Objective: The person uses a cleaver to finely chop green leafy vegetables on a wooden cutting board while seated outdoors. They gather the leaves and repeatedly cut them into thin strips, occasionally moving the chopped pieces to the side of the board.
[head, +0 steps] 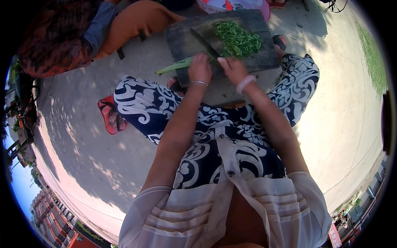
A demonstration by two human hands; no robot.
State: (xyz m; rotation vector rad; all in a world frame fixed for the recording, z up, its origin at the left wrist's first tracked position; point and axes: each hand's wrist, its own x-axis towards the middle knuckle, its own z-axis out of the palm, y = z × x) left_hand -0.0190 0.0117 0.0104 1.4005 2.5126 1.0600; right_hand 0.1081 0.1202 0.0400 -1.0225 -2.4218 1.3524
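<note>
A dark, worn wooden cutting board point(262, 63) lies in front of me. My left hand point(200, 69) presses down on a bundle of long green leaves point(178, 65), whose pale tips stick out past the board's left edge. The handle of a dark-bladed kitchen knife point(204, 42) is in my right hand point(233, 68); its blade points up and to the left, just beyond my left fingers. A heap of shredded greens point(237, 40) sits on the board beyond my right hand.
Behind the board stands a pink-rimmed basin point(265, 11). Another person point(133, 24) sits close by at the upper left. A red bag point(111, 114) is on the concrete ground beside my left knee. More cut greens point(370, 59) are spread on the ground at the far right.
</note>
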